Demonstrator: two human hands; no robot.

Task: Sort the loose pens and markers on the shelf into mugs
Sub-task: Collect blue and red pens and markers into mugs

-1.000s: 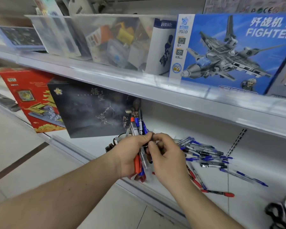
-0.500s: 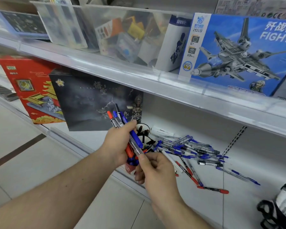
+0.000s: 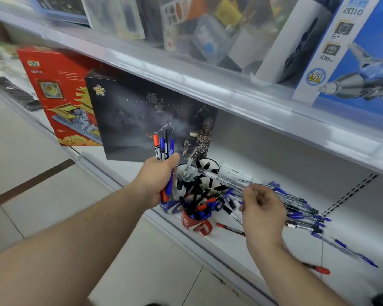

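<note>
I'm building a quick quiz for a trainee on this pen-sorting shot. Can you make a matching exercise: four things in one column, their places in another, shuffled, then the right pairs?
Things:
1. bundle of markers
2. red mug
3. clear pen
4. fighter box

Places:
A. on the upper shelf, far right
B. pinched in the right hand, pointing toward the mugs
C. gripped upright in the left hand
D. at the front edge of the lower shelf, full of pens

Pairs: 1-C, 2-D, 3-B, 4-A

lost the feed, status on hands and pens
Left hand grips marker bundle. Right hand pinches clear pen over mugs. Loose pens remain on shelf. Nothing blocking.
</note>
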